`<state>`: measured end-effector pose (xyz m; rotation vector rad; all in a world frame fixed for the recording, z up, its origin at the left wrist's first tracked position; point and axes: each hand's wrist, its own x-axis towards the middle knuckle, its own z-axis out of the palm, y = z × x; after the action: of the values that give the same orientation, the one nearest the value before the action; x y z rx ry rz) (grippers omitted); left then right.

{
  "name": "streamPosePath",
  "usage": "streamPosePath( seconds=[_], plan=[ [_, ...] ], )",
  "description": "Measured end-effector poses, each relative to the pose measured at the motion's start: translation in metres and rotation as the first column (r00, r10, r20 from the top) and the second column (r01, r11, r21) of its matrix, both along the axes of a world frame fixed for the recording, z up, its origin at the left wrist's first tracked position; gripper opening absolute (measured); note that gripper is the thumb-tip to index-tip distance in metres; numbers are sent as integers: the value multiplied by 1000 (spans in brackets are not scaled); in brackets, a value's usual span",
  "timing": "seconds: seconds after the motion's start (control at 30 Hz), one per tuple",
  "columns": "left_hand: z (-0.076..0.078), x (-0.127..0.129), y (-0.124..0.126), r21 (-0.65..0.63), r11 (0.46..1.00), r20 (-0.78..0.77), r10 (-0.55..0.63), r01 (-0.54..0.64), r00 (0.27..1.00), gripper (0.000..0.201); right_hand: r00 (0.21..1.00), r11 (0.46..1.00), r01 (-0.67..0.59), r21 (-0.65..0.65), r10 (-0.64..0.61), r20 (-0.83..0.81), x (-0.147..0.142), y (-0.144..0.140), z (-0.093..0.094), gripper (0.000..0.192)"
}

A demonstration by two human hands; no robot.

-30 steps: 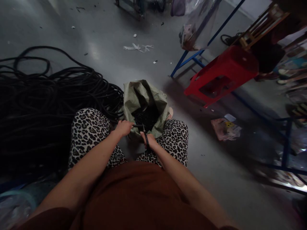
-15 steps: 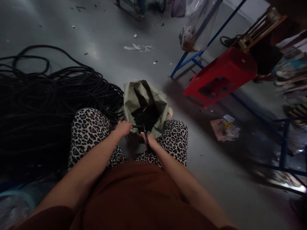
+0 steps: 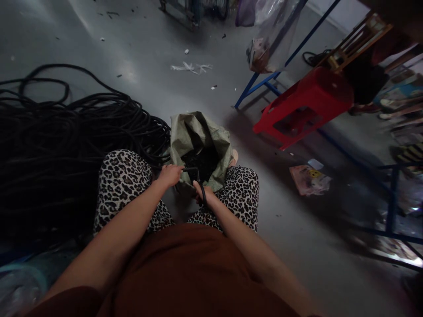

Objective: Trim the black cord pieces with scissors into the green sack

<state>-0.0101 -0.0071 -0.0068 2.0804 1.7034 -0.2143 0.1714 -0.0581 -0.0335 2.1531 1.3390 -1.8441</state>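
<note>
While hands point(image 3: 170, 175) partly hide scissors point(image 3: 203, 193), cord point(image 3: 190, 169) | sack point(image 3: 218, 134) looks murky inside

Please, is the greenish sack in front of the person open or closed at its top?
Open: the sack has its mouth spread wide, and dark contents show inside.

Forearms point(image 3: 132, 218) angled inward | left hand point(image 3: 169, 175) curled | right hand point(image 3: 207, 193) apparently curled

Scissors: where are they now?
In the head view, below centre, the scissors sit in the grip of the right hand, by the rim of the olive sack.
</note>
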Motion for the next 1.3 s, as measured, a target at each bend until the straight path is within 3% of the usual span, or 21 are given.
streamPosePath(
  seconds=[0.57,0.9,1.3],
  plan=[
    [-3,0,-3,-23,996,25,-82,82,996,36,998,996,-64,54,65,-4,-2,2,-7,74],
    [-9,-2,-3,-36,992,51,-122,124,991,35,999,999,-7,35,9,-48,-4,2,-2,78],
    [-10,-1,-4,-2,997,91,-80,81,993,36,1000,1000,9,30,-8,-27,-4,0,8,77]
  ],
)
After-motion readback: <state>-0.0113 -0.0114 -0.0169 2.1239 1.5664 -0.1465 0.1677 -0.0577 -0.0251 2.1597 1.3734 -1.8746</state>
